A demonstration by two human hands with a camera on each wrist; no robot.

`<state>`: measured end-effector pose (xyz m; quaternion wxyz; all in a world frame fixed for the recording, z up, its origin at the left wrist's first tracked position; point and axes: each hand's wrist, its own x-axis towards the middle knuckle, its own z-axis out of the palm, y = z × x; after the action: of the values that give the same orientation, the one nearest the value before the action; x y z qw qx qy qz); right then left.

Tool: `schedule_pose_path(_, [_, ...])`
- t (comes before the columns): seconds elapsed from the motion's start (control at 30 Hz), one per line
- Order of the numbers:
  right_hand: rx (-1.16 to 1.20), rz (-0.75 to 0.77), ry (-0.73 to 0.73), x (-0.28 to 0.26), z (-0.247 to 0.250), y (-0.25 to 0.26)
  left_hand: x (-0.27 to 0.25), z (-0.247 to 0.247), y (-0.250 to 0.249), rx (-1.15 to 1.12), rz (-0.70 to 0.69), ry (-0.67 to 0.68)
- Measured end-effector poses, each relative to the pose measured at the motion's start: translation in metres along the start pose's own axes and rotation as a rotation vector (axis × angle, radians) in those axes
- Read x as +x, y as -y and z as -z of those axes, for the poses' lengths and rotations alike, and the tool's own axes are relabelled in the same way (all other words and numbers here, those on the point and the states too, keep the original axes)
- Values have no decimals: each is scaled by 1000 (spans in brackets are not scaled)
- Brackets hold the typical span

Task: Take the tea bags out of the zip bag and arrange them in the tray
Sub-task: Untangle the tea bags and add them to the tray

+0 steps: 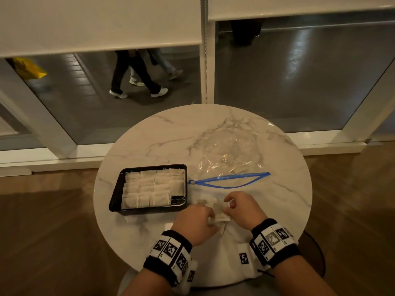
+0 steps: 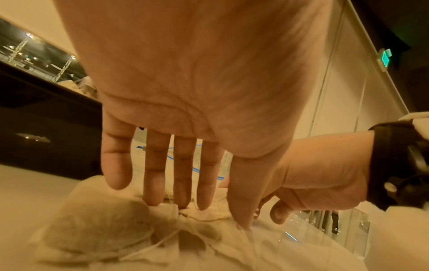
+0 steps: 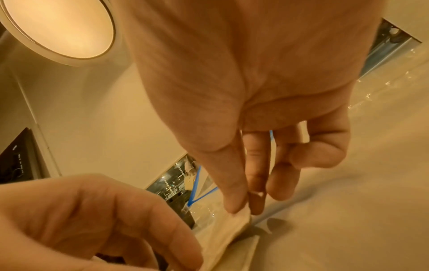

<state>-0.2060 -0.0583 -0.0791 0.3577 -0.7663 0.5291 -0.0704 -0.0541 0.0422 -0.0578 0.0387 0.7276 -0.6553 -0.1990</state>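
papery tea bags (image 1: 217, 211) lie bunched on the tabletop (image 1: 267, 210) between both hands, just right of the tray (image 1: 183, 184); right hand (image 1: 245, 209) pinches a corner, left hand (image 1: 192, 223) fingers (image 2: 150, 183) press, straight.

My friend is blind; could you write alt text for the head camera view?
Two hands, left hand and right hand, work loose tea bags on a round marble table. To their left, a black tray holds rows of tea bags; behind lies an open zip bag.

Dim, warm indoor light; the ceiling lamp (image 3: 58, 27) glows overhead, wrist views are soft, orange-tinted, and edge-warped.
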Motion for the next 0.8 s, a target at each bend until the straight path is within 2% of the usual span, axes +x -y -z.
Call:
schedule_pose_path(0.1, [13, 9, -16, -1, 3, 2, -2, -1, 0, -17, -2, -8])
schedule_pose_path(0.27, [38, 78, -16, -6, 13, 7, -2, 7, 3, -152, -40, -149])
schedule_pose_path(0.4, [125, 183, 10, -10, 26, 16, -4, 17, 3, -364, -42, -289])
schedule_pose_path(0.57, [266, 335, -41, -16, 39, 38, -4, 26, 2, -692, -9, -331])
schedule_pose_path(0.67, [361, 358, -103, -20, 40, 48, -8, 31, 2, -903, 26, -367])
schedule_pose_path(0.8, [396, 340, -161, -22, 39, 50, -8, 34, 8, -1156, 113, -482])
